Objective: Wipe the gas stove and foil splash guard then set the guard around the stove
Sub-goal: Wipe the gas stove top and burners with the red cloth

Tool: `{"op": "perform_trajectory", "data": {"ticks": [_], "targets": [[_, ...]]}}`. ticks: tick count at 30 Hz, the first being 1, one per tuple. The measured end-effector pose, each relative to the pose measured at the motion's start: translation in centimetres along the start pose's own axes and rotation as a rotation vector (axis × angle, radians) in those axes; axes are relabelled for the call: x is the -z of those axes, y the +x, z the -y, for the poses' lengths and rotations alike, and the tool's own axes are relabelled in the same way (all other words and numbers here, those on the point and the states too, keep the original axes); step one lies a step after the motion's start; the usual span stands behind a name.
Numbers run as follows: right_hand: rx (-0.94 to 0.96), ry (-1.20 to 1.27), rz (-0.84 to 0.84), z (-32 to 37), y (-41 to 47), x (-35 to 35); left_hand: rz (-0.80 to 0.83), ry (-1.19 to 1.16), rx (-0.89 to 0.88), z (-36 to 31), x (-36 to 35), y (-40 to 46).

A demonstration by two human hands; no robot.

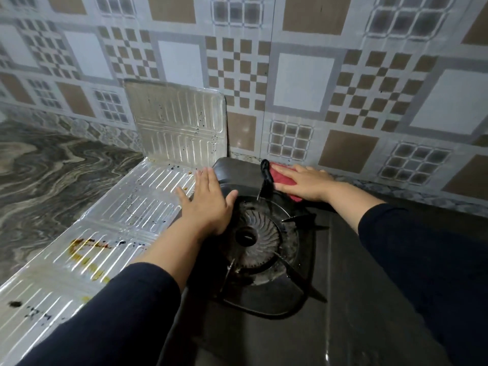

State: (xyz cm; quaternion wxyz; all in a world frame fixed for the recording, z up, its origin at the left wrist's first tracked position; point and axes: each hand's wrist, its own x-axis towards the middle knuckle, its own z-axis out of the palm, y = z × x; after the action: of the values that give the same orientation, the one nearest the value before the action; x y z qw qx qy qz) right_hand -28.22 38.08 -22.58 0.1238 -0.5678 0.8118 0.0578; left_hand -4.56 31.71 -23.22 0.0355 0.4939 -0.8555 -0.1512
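A dark gas stove [351, 299] fills the lower middle, with its round burner [254, 239] and black pan support in the centre. My left hand [207, 203] lies flat, fingers spread, on the stove's far left corner beside the burner. Under the flat palm of my right hand [306, 182], a red cloth [284, 178] is pressed onto the stove's back edge. The foil splash guard [124, 220] lies flat along the stove's left side, stained with brown and black spots. Its end panel [179, 120] stands upright against the wall.
A tiled wall [303, 83] with square patterns rises right behind the stove. A grey marbled countertop [45, 180] spreads to the left of the guard. Dark sleeves cover both forearms.
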Motion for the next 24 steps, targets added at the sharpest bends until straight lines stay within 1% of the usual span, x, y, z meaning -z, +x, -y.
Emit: {"op": "perform_trajectory", "data": {"ticks": [3, 7, 10, 15, 20, 24], "targets": [[0.070, 0.054, 0.042, 2.1, 2.4, 0.6, -0.013, -0.014, 0.002, -0.1, -0.1, 0.0], [0.156, 0.056, 0.034, 5.2, 4.9, 1.1, -0.026, -0.020, -0.006, -0.2, -0.1, -0.1], [0.195, 0.012, 0.023, 6.8, 6.4, 1.4, -0.043, -0.005, -0.007, -0.2, -0.3, 0.0], [0.252, 0.036, -0.003, 9.6, 7.9, 1.7, -0.061, 0.007, -0.009, -0.2, -0.4, 0.1], [0.274, 0.061, -0.021, 8.6, 7.4, 1.1, -0.083, 0.043, 0.004, -0.1, -0.7, 0.1], [0.193, 0.123, 0.015, 6.9, 6.0, 1.0, -0.078, 0.050, -0.003, -0.1, -0.4, -0.2]]}}
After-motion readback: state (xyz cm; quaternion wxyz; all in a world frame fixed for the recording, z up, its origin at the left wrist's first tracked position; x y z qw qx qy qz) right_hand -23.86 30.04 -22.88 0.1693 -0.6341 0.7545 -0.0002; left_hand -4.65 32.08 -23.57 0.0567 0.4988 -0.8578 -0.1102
